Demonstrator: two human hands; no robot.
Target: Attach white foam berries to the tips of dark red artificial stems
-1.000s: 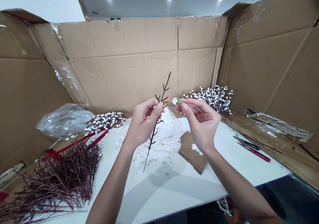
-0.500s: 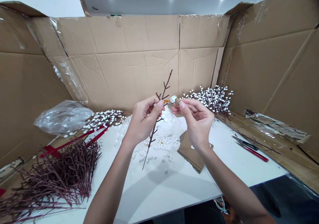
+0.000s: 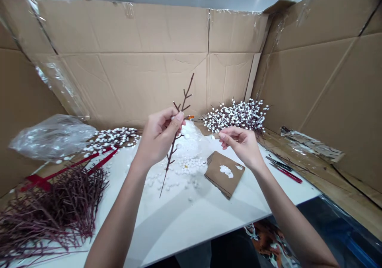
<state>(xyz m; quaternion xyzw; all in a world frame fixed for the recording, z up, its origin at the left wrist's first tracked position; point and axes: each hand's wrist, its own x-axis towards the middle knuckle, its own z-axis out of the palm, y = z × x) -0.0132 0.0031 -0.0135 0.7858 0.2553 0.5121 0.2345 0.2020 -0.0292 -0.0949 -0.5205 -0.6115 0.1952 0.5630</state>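
My left hand (image 3: pixel 159 136) is closed around a thin dark-brown twig (image 3: pixel 184 97) and holds it upright over the white table (image 3: pixel 191 216). A few white foam balls sit on the twig just by my fingers. My right hand (image 3: pixel 241 142) hovers to the right of the twig, above a brown cardboard piece (image 3: pixel 223 178) with a white glue blob on it. Its fingers are curled into a pinch; what they hold I cannot make out. Loose white foam balls (image 3: pixel 189 165) lie under both hands.
A heap of bare dark-red twigs (image 3: pixel 50 208) lies at the left, a clear plastic bag (image 3: pixel 50 136) behind it. Finished twigs with white balls (image 3: pixel 237 115) stand at the back right, more (image 3: pixel 112 137) at the back left. Red-handled tools (image 3: pixel 283 169) lie right. Cardboard walls surround the table.
My right hand has dropped from beside the twig's top down and to the right, toward the cardboard piece. The white ball seen at its fingertips no longer shows. The view tilted downward.
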